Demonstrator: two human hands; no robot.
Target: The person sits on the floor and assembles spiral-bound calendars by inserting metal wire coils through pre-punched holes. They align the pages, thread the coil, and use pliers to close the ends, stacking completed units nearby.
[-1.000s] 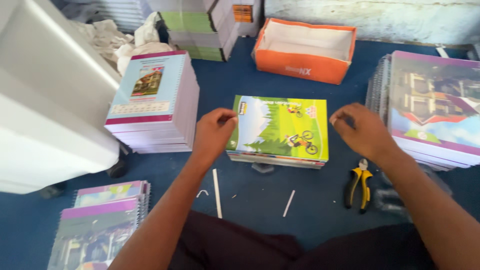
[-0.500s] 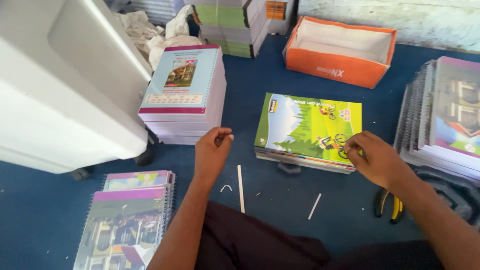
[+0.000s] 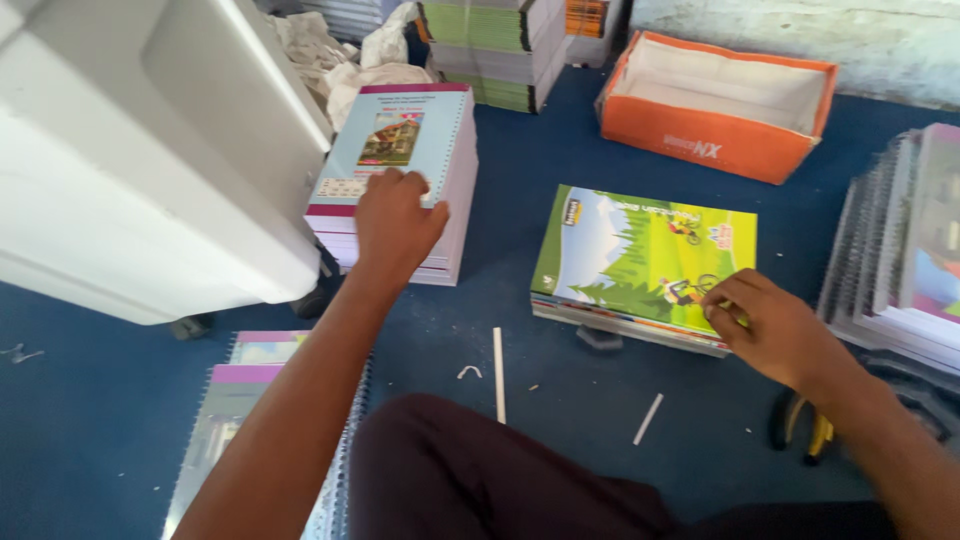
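My left hand (image 3: 397, 220) rests palm down on the top of a stack of light-blue notebooks (image 3: 400, 140) at the left, fingers spread over the near part of the cover. My right hand (image 3: 770, 325) sits on the near right corner of a small stack of green-covered notebooks (image 3: 640, 250) in the middle, fingers curled at the cover's edge. Both stacks lie on the blue floor covering (image 3: 510, 200).
A white machine (image 3: 130, 160) fills the left. An orange box (image 3: 715, 105) stands at the back, more notebook stacks (image 3: 500, 45) behind. Spiral-bound notebooks lie at the right (image 3: 900, 260) and near left (image 3: 240, 410). Yellow-handled pliers (image 3: 805, 430) and white sticks (image 3: 498, 372) lie close by.
My left hand left the green stack's left edge and moved left and up onto the light-blue stack. My right hand slid down to the green stack's near right corner.
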